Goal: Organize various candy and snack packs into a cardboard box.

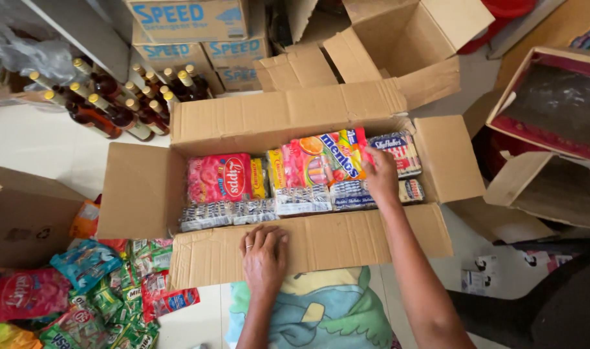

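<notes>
Head view | cardboard box [146,194]: sweet packs | right hand [380,176] grips colourful pack [333,155] | left hand [265,256] flat on flap

— Looked like a small shop's stockroom, or a home used for one.
— Shown by what?
— Stacked cartons [190,26] against the wall, bottles [123,103] massed on the pale tiled floor [36,142], an open box [146,187] packed with sweets, loose snack packets [81,297] heaped beside it.
</notes>
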